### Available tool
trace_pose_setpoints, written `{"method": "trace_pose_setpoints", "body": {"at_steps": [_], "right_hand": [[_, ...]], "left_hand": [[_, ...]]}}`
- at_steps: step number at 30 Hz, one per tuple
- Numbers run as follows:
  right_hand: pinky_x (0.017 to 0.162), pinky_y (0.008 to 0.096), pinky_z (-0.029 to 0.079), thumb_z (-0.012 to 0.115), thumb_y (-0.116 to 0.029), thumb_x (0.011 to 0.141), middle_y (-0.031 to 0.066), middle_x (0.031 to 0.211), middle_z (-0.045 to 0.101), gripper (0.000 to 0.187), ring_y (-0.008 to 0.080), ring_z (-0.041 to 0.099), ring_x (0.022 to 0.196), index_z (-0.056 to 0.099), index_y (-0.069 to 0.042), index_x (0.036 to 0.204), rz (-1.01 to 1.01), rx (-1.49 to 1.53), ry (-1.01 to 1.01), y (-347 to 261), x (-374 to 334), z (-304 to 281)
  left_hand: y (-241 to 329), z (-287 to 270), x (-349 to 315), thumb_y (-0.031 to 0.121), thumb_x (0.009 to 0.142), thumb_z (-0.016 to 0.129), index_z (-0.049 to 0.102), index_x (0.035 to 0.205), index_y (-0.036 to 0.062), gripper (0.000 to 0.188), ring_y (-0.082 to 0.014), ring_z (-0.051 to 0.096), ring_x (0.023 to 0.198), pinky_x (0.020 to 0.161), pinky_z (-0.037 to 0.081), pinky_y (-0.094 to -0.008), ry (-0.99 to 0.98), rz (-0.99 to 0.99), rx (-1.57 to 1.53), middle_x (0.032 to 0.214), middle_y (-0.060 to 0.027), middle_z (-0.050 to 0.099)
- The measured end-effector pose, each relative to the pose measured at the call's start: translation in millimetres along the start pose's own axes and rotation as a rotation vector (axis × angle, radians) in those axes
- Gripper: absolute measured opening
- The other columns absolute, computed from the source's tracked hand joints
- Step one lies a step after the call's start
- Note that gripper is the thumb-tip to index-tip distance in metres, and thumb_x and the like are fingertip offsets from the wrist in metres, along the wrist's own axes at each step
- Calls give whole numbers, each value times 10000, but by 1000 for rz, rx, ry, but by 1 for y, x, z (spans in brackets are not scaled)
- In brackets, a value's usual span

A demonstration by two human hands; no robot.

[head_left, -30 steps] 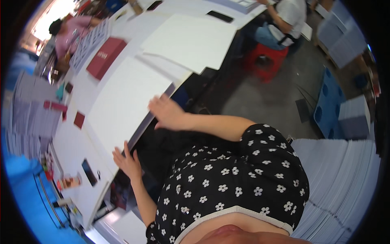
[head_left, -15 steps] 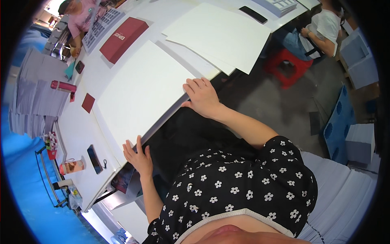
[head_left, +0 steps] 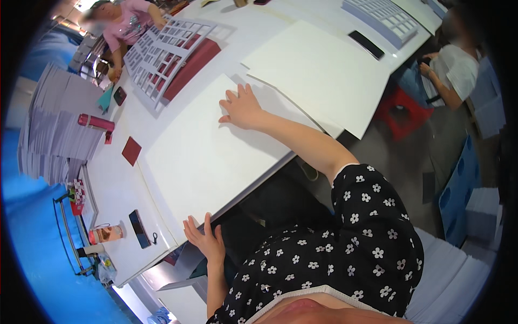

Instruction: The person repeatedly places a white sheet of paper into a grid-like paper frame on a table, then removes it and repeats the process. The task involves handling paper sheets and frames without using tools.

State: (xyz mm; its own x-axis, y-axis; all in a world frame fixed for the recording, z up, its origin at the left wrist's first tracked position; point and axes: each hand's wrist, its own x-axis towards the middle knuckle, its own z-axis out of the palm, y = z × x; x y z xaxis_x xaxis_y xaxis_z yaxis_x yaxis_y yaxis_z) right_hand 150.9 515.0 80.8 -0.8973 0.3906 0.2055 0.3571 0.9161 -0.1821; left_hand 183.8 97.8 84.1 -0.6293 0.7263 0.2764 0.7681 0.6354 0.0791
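Observation:
A large white board (head_left: 189,156) lies flat on the table in front of me. My left hand (head_left: 208,237) is at its near left edge, fingers spread and fingertips on or just over the edge. Further in, my right hand (head_left: 241,109) reaches across the board with its fingers spread near the far right part. Whether that palm presses on the surface I cannot tell. Neither hand grips anything. Large white sheets (head_left: 324,75) overlap to the right of the board, partly past the table edge.
Across the table, a co-worker in pink (head_left: 135,21) has a hand at a grey grid frame (head_left: 167,54) above a dark red box (head_left: 197,67). A phone (head_left: 139,229), red card (head_left: 131,151) and pink flask (head_left: 96,122) lie left. Another person sits right, beside a red stool (head_left: 402,110).
My right hand has left the board's near edge and moved inward over its surface. The co-worker's grid frame has come over the red box. My left hand stays by the edge.

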Motion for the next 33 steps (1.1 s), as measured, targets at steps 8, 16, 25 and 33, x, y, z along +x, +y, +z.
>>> {"method": "trace_pose_setpoints", "body": {"at_steps": [8,16,25,33], "right_hand": [[1075,615,298,544,-599,929,200,1462,465,658,479,438,1299,547,-109,1370,75,7,55,23,67,22],[1057,559,360,593,-519,929,181,1435,507,561,364,481,1297,599,-108,1311,-14,-93,157,37,74,32],[1121,572,298,587,-442,965,213,1417,515,506,384,462,1322,573,-93,1331,-58,-90,99,24,73,20],[1159,585,218,615,-479,936,230,1439,494,604,416,366,1401,557,-30,1335,19,-323,63,-5,78,18]], "left_hand": [[-3,-13,7,231,871,714,554,1394,157,553,-447,263,1422,1133,239,-581,-88,-28,-39,1519,-219,330],[-63,-22,92,218,880,688,523,1363,42,540,-329,536,1057,926,391,-473,-28,-100,-231,1107,-149,585],[-138,71,245,450,1011,504,359,1482,-26,685,-420,216,1485,1207,188,-511,20,-156,-160,1558,-289,295],[-125,86,260,536,1017,427,360,1490,-21,734,-440,181,1492,1224,133,-501,-69,-172,-99,1559,-316,270]]}}
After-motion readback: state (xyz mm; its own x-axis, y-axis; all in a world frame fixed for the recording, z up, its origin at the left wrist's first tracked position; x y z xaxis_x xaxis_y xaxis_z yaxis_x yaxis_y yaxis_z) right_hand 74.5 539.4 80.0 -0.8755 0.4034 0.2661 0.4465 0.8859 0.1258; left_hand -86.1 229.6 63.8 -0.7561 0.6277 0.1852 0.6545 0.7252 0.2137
